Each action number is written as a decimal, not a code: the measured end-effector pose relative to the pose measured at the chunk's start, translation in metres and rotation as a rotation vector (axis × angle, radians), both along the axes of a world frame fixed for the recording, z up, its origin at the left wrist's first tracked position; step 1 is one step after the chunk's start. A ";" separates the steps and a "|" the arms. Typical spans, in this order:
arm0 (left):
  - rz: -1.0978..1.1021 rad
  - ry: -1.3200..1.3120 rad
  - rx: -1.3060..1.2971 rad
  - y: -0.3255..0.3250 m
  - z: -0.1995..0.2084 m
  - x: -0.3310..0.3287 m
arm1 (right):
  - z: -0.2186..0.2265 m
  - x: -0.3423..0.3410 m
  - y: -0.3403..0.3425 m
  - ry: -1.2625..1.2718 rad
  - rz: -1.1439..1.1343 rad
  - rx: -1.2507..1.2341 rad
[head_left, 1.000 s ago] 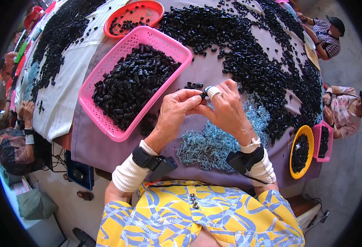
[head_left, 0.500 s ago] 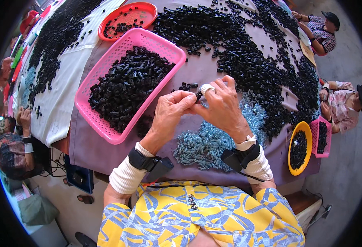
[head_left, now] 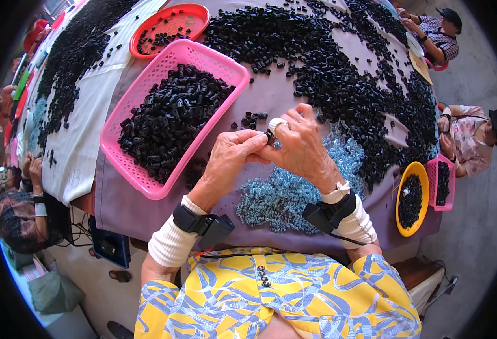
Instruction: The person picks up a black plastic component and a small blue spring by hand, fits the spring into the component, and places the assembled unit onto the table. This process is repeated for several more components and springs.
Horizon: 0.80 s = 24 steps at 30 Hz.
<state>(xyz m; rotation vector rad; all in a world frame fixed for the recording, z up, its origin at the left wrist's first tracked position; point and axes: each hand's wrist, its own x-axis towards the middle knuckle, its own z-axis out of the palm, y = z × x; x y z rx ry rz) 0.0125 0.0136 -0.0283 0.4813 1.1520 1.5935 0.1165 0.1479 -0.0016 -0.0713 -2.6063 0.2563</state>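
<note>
Above the near part of the table, my left hand (head_left: 232, 156) pinches a small black plastic piece (head_left: 269, 135) between thumb and fingers. Fingers curled, my right hand (head_left: 299, 141) meets it at the same piece; one of its fingers wears a white wrap (head_left: 277, 124). Most of the piece is hidden by the fingertips. Just beyond the hands lie a few loose black plastic pieces (head_left: 252, 119). Under my right wrist spreads a heap of pale blue clear springs or coil-like parts (head_left: 277, 200). A pink basket (head_left: 110, 148) full of black pieces stands left of my hands.
A large pile of black pieces (head_left: 339, 85) covers the far and right table. Behind the basket sits a red tray (head_left: 169, 24). A yellow bowl (head_left: 425, 189) and small pink basket (head_left: 450, 192) stand at the right edge. Other people work at the left and right sides.
Both hands stay together at the black piece, with only small finger movements. The whole view has shifted slightly.
</note>
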 end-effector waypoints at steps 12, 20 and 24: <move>-0.023 0.008 0.039 0.003 0.003 0.000 | -0.003 0.000 0.004 0.046 0.069 -0.078; 0.073 -0.027 0.021 0.001 -0.004 -0.001 | -0.009 -0.001 0.008 0.091 0.095 -0.165; 0.067 -0.044 0.019 0.001 -0.004 0.001 | -0.010 -0.001 0.008 0.103 0.095 -0.162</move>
